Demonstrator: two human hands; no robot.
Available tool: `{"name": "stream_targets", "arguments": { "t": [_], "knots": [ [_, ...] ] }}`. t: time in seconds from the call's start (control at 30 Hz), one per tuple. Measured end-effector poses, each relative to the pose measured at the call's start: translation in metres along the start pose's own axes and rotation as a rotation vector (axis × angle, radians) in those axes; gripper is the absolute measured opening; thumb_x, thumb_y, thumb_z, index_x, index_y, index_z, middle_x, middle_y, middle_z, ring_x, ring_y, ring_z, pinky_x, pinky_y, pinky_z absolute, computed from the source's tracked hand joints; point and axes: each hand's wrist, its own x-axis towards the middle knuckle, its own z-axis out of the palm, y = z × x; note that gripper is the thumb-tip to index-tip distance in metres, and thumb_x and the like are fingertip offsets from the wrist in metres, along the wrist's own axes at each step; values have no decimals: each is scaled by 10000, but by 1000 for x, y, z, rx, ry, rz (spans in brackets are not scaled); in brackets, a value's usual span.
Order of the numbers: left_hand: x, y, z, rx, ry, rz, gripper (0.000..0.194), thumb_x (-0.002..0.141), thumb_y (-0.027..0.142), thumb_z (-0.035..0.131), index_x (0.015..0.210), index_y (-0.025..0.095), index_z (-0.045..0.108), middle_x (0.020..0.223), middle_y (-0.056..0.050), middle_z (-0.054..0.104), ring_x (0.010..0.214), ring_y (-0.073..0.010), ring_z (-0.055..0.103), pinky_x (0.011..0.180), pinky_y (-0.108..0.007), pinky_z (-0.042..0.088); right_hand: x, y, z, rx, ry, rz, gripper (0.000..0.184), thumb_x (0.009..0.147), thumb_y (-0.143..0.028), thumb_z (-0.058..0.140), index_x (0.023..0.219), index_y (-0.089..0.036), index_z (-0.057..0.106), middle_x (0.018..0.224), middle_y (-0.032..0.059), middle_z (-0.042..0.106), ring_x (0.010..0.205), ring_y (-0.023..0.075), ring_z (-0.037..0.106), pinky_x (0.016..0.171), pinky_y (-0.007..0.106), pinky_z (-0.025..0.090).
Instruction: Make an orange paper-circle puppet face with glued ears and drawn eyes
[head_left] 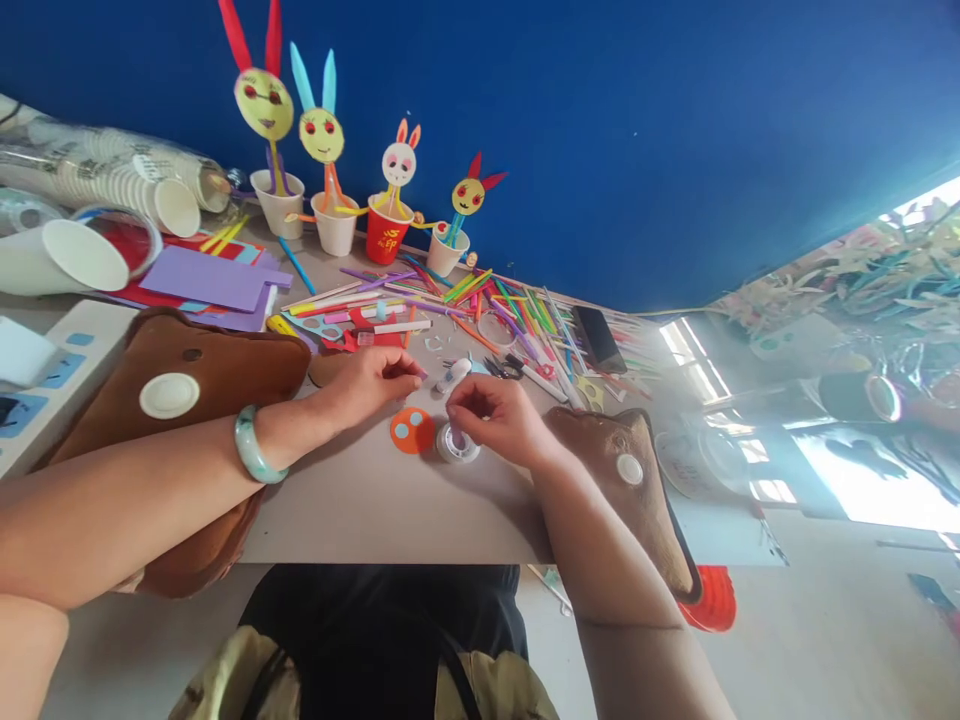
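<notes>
My left hand [375, 382] is closed in a pinch above the table. Any small thing at its fingertips is too tiny to name. Across from it, my right hand [496, 415] is also pinched, just over a small round clear item [457, 444] that looks like a tape roll; what its fingers hold is hidden. Between the hands lies an orange paper disc [412, 431] with pale blue circles stuck on it. Just beyond the hands is a small white bottle [453, 375]. Black-handled scissors [506, 366] lie behind the right hand.
Several paper cups with rabbit-faced figures, including a red cup [388, 235], stand along the blue wall. Coloured sticks and pens [480, 290] are scattered before them. Brown cushions [187, 400] flank the work area. Purple paper [206, 280] lies left; a phone [600, 338] lies right.
</notes>
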Motion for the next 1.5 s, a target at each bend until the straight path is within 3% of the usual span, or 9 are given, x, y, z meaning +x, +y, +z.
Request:
{"name": "stream_targets", "arguments": {
  "t": [0.17, 0.3, 0.47, 0.6, 0.8, 0.97, 1.37, 1.5],
  "knots": [
    [-2, 4, 1, -133, 6, -39, 256, 709, 365, 753, 853, 161, 693, 718, -10, 690, 666, -134, 621, 635, -257, 507, 2, 3, 19, 60, 98, -20, 193, 854, -352, 657, 954, -190, 626, 640, -42, 564, 511, 72, 509, 488, 202, 395],
    [-2, 3, 2, -137, -4, -22, 269, 708, 380, 765, 840, 164, 673, 702, -6, 682, 645, -133, 623, 621, -257, 512, 0, 2, 14, 152, 36, 16, 244, 841, -406, 692, 896, -169, 668, 642, -14, 610, 486, 80, 533, 463, 208, 413],
    [0, -2, 2, -160, -11, 19, 242, 730, 365, 737, 847, 169, 654, 745, -10, 686, 661, -134, 629, 650, -275, 514, -1, 3, 7, 192, -48, 86, 299, 858, -416, 673, 1035, -175, 695, 690, 12, 683, 505, 108, 601, 491, 231, 487],
    [1, -5, 4, -191, -14, 16, 246, 749, 376, 718, 863, 172, 641, 787, -20, 698, 703, -148, 658, 682, -294, 531, 1, 6, 7, 102, -2, 61, 249, 881, -351, 630, 1046, -176, 696, 800, 34, 722, 523, 97, 600, 529, 234, 496],
    [2, -12, 5, -106, -48, 65, 216, 766, 350, 721, 869, 168, 666, 761, -13, 698, 703, -139, 656, 656, -263, 521, 3, 5, 9, -205, 33, -138, 102, 856, -223, 626, 862, -182, 719, 901, 56, 706, 657, 109, 580, 578, 229, 449],
    [-1, -9, 5, -67, -85, 79, 260, 772, 383, 737, 893, 160, 679, 819, -51, 742, 754, -168, 692, 658, -267, 535, 1, 3, 10, -311, 35, -109, 138, 836, -150, 603, 864, -180, 735, 735, 11, 698, 554, 88, 507, 547, 224, 394],
    [-12, -6, 8, 58, -125, 114, 240, 837, 366, 686, 982, 176, 711, 857, -51, 786, 768, -188, 738, 641, -244, 558, 0, 5, 18, -509, 157, -119, 79, 835, -162, 615, 830, -201, 683, 716, 20, 692, 555, 113, 530, 577, 245, 398],
    [-14, -6, 9, 77, -141, 132, 272, 858, 381, 663, 1027, 177, 721, 830, -45, 782, 725, -179, 727, 607, -238, 548, 0, 6, 19, -486, 163, -97, 109, 844, -173, 614, 940, -197, 661, 708, 4, 687, 535, 111, 530, 581, 243, 402]
  ]
}}
